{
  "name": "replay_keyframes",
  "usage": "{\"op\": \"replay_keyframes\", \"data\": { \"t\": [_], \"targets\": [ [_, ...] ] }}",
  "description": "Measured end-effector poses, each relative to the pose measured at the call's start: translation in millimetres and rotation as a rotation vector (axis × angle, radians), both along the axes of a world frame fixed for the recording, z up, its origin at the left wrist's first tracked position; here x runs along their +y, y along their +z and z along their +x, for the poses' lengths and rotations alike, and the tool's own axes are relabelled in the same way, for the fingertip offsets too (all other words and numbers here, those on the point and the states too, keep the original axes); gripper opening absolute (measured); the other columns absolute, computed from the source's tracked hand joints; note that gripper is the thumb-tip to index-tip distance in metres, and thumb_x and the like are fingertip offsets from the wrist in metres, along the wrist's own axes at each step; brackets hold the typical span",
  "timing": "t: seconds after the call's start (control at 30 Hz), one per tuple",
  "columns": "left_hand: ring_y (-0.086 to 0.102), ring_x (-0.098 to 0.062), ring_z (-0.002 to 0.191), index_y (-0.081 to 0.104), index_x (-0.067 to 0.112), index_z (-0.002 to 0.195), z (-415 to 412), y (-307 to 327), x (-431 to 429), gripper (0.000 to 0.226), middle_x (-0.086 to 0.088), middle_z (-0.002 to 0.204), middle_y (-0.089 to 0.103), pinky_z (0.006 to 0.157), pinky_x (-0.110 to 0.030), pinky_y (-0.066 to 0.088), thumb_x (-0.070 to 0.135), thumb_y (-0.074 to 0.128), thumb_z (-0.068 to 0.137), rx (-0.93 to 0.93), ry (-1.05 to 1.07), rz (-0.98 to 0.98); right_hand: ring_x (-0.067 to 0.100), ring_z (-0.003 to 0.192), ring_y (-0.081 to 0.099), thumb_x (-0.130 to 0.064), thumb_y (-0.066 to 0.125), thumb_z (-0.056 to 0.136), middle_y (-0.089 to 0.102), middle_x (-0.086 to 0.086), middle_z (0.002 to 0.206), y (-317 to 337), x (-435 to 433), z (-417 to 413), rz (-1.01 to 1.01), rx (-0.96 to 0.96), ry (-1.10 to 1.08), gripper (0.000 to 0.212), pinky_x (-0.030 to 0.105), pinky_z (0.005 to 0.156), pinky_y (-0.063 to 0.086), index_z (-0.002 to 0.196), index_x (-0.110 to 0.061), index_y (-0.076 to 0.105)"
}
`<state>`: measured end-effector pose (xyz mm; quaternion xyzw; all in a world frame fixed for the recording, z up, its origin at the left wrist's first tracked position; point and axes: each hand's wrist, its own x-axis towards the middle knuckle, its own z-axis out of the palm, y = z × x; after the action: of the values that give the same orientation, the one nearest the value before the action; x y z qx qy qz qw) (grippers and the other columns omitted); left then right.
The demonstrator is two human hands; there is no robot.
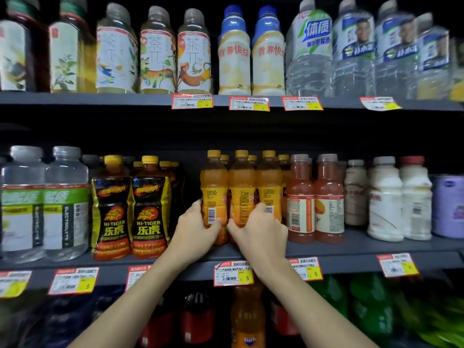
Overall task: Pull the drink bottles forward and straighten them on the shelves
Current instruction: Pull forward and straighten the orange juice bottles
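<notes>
Three orange juice bottles with yellow caps stand side by side on the middle shelf, with more of the same behind them. My left hand grips the lower part of the left orange bottle, thumb across its front. My right hand grips the middle orange bottle near its base, and its fingers reach toward the right orange bottle. All three stand upright, set back from the shelf's front edge.
Black Hi-Tiger bottles stand left of the orange ones, with a gap between. Pink juice bottles touch them on the right, then white milk bottles. Tea and water bottles fill the upper shelf. Soda bottles stand below.
</notes>
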<state>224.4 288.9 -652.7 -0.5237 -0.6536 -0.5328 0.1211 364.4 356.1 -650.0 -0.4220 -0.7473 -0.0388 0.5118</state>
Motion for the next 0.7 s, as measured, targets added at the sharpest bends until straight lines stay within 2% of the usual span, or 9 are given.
{"op": "replay_keyframes", "data": {
  "t": [0.07, 0.13, 0.2, 0.33, 0.43, 0.5, 0.6, 0.7],
  "targets": [
    [0.060, 0.000, 0.094, 0.049, 0.033, 0.126, 2, 2, -1, 0.042, 0.019, 0.104, 0.060, 0.081, -0.020, 0.047, 0.036, 0.071, 0.090, -0.051, -0.020, -0.006, 0.019, 0.075, 0.067, -0.066, 0.058, 0.085, 0.050, -0.009, 0.073, -1, 0, 2, -0.001, 0.009, -0.001, 0.051, 0.030, 0.060, 0.038, 0.099, -0.018, 0.047],
    [0.058, 0.005, 0.089, 0.048, 0.035, 0.119, 4, 5, -2, 0.039, 0.021, 0.097, 0.059, 0.073, -0.016, 0.046, 0.036, 0.072, 0.089, -0.102, -0.034, -0.013, 0.020, 0.077, 0.068, -0.067, 0.057, 0.085, 0.057, -0.007, 0.076, -1, 1, 3, -0.001, 0.003, 0.003, 0.053, 0.030, 0.060, 0.038, 0.099, -0.017, 0.049],
    [0.057, 0.005, 0.087, 0.046, 0.035, 0.116, 4, 8, -2, 0.039, 0.021, 0.094, 0.058, 0.073, -0.019, 0.048, 0.037, 0.073, 0.088, -0.122, -0.030, -0.028, 0.021, 0.079, 0.068, -0.069, 0.056, 0.086, 0.064, -0.004, 0.082, 1, 3, 3, 0.020, -0.033, -0.014, 0.054, 0.030, 0.060, 0.039, 0.099, -0.017, 0.052],
    [0.057, 0.000, 0.086, 0.049, 0.027, 0.125, 4, 15, -1, 0.047, 0.014, 0.100, 0.058, 0.080, -0.027, 0.056, 0.036, 0.075, 0.086, -0.130, -0.001, -0.080, 0.021, 0.080, 0.068, -0.066, 0.058, 0.088, 0.063, -0.003, 0.084, 3, 4, 1, 0.021, -0.057, -0.010, 0.051, 0.030, 0.060, 0.040, 0.099, -0.016, 0.053],
    [0.057, 0.000, 0.085, 0.051, 0.019, 0.131, 6, 19, -4, 0.056, 0.015, 0.097, 0.057, 0.069, -0.018, 0.048, 0.035, 0.078, 0.084, -0.140, 0.003, -0.092, 0.023, 0.083, 0.068, -0.064, 0.061, 0.086, 0.056, -0.005, 0.081, 5, 5, 3, -0.031, -0.010, 0.036, 0.051, 0.030, 0.062, 0.039, 0.098, -0.016, 0.051],
    [0.058, -0.001, 0.087, 0.050, 0.016, 0.134, 7, 20, -7, 0.062, 0.014, 0.099, 0.058, 0.065, -0.015, 0.045, 0.036, 0.079, 0.082, -0.147, 0.004, -0.082, 0.023, 0.085, 0.068, -0.066, 0.062, 0.083, 0.061, -0.004, 0.085, 5, 6, 7, -0.052, -0.001, 0.059, 0.053, 0.031, 0.064, 0.042, 0.099, -0.017, 0.053],
    [0.057, 0.004, 0.087, 0.048, 0.021, 0.138, 8, 18, -14, 0.065, 0.018, 0.101, 0.059, 0.066, -0.017, 0.049, 0.038, 0.076, 0.082, -0.160, -0.032, -0.084, 0.020, 0.087, 0.066, -0.075, 0.061, 0.076, 0.066, -0.005, 0.090, 5, 9, 18, -0.105, 0.024, 0.115, 0.057, 0.031, 0.068, 0.049, 0.100, -0.023, 0.055],
    [0.056, 0.006, 0.093, 0.041, 0.028, 0.142, 9, 19, -21, 0.074, 0.016, 0.113, 0.061, 0.073, -0.020, 0.050, 0.048, 0.078, 0.081, -0.209, -0.142, -0.132, 0.012, 0.082, 0.064, -0.081, 0.060, 0.069, 0.063, -0.012, 0.084, 10, 17, 37, -0.182, 0.000, 0.245, 0.060, 0.032, 0.068, 0.055, 0.101, -0.032, 0.050]
  ]
}}
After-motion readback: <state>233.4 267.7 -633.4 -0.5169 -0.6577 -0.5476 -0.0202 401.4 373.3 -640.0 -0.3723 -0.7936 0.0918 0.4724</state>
